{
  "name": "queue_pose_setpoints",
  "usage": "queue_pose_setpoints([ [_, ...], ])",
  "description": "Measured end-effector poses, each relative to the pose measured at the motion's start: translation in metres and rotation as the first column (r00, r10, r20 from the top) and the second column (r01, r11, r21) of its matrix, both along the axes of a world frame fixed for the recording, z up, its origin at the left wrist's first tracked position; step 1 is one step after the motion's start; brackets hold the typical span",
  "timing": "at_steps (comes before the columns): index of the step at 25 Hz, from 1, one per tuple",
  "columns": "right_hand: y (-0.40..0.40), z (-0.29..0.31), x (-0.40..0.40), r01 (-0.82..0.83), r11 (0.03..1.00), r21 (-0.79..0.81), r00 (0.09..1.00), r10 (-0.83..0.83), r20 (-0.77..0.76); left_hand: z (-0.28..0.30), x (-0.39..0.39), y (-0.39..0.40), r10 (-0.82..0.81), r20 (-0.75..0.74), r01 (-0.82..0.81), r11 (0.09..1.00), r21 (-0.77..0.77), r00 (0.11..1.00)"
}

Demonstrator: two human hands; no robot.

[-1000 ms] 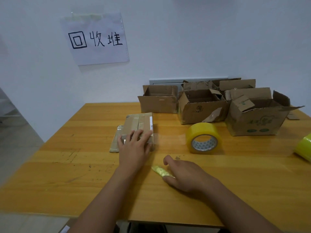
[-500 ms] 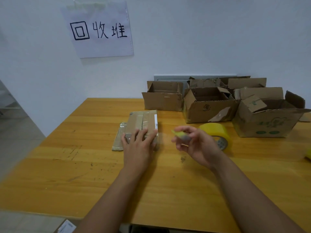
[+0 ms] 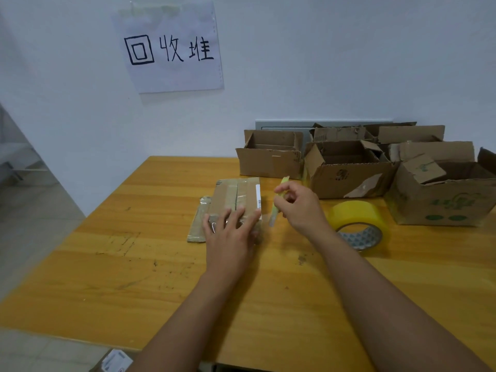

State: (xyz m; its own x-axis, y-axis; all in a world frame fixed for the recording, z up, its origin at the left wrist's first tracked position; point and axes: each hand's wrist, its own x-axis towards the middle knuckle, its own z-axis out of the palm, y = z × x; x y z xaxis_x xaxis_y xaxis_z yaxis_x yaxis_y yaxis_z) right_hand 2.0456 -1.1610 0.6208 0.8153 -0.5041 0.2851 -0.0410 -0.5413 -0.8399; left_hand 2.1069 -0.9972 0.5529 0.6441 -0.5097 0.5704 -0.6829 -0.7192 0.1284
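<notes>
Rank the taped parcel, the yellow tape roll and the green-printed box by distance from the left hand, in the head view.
1. The taped parcel: under the left hand, fingers resting on it.
2. The yellow tape roll: to the right, past the right hand holding the yellow-green cutter.
3. The green-printed box: far right, beyond the roll.

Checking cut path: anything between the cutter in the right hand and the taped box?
Nothing visible between them. The right hand holds the cutter just right of the taped box. The left hand lies on the box's near end, covering that stretch of seam; the tape roll is off to the right.
</notes>
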Motion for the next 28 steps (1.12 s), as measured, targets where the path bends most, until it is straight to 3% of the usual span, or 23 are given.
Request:
queue_pose_setpoints([
  [3, -0.009, -0.002, 0.003, 0.004, 0.984, -0.178, 0.997, -0.017, -0.075, 0.000, -0.001, 0.000, -0.002, 0.011, 0.002, 1.000, -0.001, 1.000],
  [12, -0.015, -0.009, 0.000, -0.046, 0.979, -0.199, 0.992, 0.022, -0.122, 0.000, -0.001, 0.000, 0.004, 0.024, -0.004, 1.000, 0.007, 1.000],
  [22, -0.008, -0.021, 0.005, 0.164, 0.922, -0.352, 0.968, -0.220, -0.125, 0.001, -0.001, -0.001, 0.021, 0.011, -0.021, 1.000, 0.007, 1.000],
  [24, -0.018, -0.026, 0.003, 0.197, 0.941, -0.276, 0.957, -0.246, -0.156, 0.000, -0.002, -0.002, 0.016, 0.012, -0.016, 1.000, -0.002, 1.000],
  [28, -0.032, -0.044, -0.009, 0.193, 0.976, 0.103, 0.971, -0.175, -0.162, -0.001, -0.001, -0.002, 0.020, 0.004, -0.020, 1.000, -0.024, 1.000],
])
